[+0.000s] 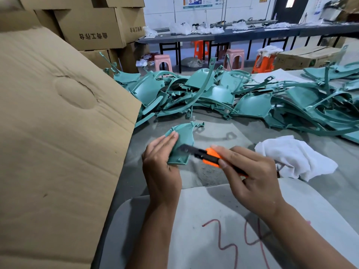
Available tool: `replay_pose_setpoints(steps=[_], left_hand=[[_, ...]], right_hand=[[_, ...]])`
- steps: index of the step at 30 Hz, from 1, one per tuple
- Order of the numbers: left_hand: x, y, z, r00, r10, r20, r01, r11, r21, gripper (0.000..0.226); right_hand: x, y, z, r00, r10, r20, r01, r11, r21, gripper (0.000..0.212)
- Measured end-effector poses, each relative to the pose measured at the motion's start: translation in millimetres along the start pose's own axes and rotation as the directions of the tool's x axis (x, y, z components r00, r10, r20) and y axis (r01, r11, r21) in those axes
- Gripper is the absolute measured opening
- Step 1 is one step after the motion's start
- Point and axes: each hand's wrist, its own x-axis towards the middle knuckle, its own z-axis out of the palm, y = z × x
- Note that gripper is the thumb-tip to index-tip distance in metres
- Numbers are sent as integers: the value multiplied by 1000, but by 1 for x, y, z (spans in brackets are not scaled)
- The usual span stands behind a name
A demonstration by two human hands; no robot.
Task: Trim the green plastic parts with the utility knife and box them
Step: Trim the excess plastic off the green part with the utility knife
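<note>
Head view: at centre frame the left hand [162, 164] grips a green part [181, 142], fingers curled round its left edge. Right hand [250, 175] holds the knife [206, 155], thumb and fingers wrapped on its orange-and-black handle, blade lying against the part. Behind, a pile of parts [233, 94] spreads across the table [213, 171]. A white cloth [295, 156] lies at right; a cardboard flap [58, 133] fills the left.

Cardboard flap [58, 133] left; parts pile [223, 94] behind hands; cloth [295, 156] right, on table [223, 133].
</note>
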Motion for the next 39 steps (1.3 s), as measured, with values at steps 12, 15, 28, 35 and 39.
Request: replay_pose_setpoints(steps=[12, 15, 28, 35, 39], left_hand=[[-1, 12, 0, 988, -147, -37, 146, 988, -43, 68], [-1, 15, -1, 992, -120, -24, 119, 992, -35, 68], [-7, 23, 6, 993, 120, -21, -118, 990, 79, 54], [-14, 40, 16, 892, 152, 426, -241, 956, 164, 76], [-15, 29, 12, 871, -25, 490, -68, 983, 170, 98]], right_hand=[[1, 1, 2, 988, 17, -155, -61, 956, -288, 30], [-1, 4, -4, 985, 3, -173, -38, 979, -202, 31], [5, -9, 7, 801, 568, -191, -463, 789, 403, 28], [9, -9, 7, 782, 614, 109, -595, 683, 423, 11], [1, 6, 5, 728, 685, -22, -663, 713, 229, 29]])
